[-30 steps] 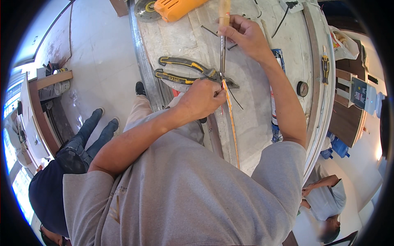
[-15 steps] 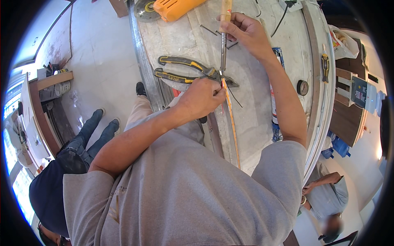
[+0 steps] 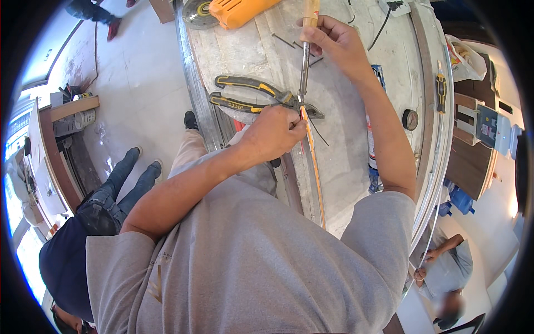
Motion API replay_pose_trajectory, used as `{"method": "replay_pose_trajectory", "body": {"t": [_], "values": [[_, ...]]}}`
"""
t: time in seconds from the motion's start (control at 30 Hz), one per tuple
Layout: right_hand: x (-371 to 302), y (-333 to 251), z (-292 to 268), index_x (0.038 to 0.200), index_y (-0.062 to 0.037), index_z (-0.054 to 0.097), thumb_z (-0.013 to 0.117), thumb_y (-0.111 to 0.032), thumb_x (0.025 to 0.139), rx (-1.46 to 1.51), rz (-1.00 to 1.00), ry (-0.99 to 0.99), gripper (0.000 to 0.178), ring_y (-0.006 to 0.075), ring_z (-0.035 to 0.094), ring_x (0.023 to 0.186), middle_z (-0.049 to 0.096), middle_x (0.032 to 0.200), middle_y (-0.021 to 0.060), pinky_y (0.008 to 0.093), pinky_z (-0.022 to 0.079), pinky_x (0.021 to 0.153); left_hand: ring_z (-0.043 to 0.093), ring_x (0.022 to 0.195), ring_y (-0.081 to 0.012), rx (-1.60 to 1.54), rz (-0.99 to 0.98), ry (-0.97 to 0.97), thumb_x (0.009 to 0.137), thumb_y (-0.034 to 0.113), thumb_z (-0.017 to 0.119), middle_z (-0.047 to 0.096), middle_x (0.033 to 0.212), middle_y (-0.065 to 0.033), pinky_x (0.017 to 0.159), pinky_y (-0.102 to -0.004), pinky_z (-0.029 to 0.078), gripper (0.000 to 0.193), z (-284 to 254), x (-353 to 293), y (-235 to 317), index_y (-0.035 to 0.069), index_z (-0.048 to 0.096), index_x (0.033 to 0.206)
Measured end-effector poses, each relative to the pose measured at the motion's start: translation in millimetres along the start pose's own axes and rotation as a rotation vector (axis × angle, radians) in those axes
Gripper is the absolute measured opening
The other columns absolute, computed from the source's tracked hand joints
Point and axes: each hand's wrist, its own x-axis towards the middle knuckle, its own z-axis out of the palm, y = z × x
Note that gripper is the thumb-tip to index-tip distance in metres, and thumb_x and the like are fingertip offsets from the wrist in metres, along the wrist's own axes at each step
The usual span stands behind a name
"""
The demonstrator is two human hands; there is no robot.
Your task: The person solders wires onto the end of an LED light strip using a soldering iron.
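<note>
My right hand (image 3: 336, 47) is closed around the wooden handle of a soldering iron (image 3: 305, 69), which points down toward me. Its metal tip meets the end of an orange cable (image 3: 315, 161), close to my left fingertips. My left hand (image 3: 275, 132) pinches that cable end; the fingers partly hide the bared part. Just beyond the left hand lie black-and-yellow pliers (image 3: 245, 86), handles spread, their jaws passing beneath the iron's tip. A thin dark wire (image 3: 320, 133) rests on the bench to the right of the cable.
An orange power tool (image 3: 239, 12) with a cutting disc (image 3: 197, 14) lies at the bench's far left. Several nails (image 3: 283, 40) are near the iron. To the right are a tape roll (image 3: 410, 119), a screwdriver (image 3: 441, 92) and a tube (image 3: 372, 139). Other people stand on both sides.
The iron's handle and my right hand have shifted slightly right, while my left hand stays put. Another person's legs have appeared at the far left; the person at the lower right has moved their hands.
</note>
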Motion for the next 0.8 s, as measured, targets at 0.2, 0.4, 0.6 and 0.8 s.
{"method": "replay_pose_trajectory", "body": {"t": [0.2,0.4,0.6,0.8], "values": [[-2.2,-2.7,4.9,0.12,0.0008,0.065,0.065,-0.025,0.097,-0.07,0.015,-0.032,0.035,0.0042,0.051,0.07,0.065,0.088,-0.0004,0.0196,0.043,0.063,0.054,0.043,-0.0124,-0.022,0.007,-0.002,0.096,0.024,0.057,0.058,0.051,-0.0089,0.046,-0.031,0.045,0.039,-0.2,-0.2,-0.6,-0.004,0.062,0.069],[-0.4,1.6,0.3,0.115,0.0,0.066,0.068,-0.026,0.095,-0.024,0.015,-0.031,0.033,0.0041,0.056,0.074,0.067,0.088,-0.0003,0.0202,0.047,0.067,0.053,0.042,-0.0121,-0.023,0.006,-0.004,0.096,0.025,0.057,0.058,0.051,-0.0082,0.045,-0.0309,0.044,0.039,1.3,0.9,-3.3,-0.003,0.062,0.069],[-2.3,-2.3,4.3,0.122,-0.0014,0.066,0.066,-0.029,0.097,-0.104,0.024,-0.044,0.038,0.0037,0.053,0.073,0.065,0.089,-0.0024,0.0193,0.045,0.066,0.053,0.043,-0.0123,-0.022,0.008,0.0,0.096,0.025,0.058,0.057,0.051,-0.0087,0.046,-0.0314,0.044,0.039,1.6,0.7,-3.3,-0.004,0.061,0.069],[-2.4,-1.3,4.1,0.122,-0.0018,0.066,0.066,-0.03,0.097,-0.104,0.016,-0.05,0.038,0.0037,0.054,0.074,0.064,0.089,-0.0026,0.0192,0.045,0.066,0.053,0.043,-0.0125,-0.011,0.012,0.002,0.096,0.024,0.058,0.057,0.051,-0.0089,0.046,-0.032,0.044,0.039,2.4,1.3,-4.0,-0.004,0.062,0.07]]}}
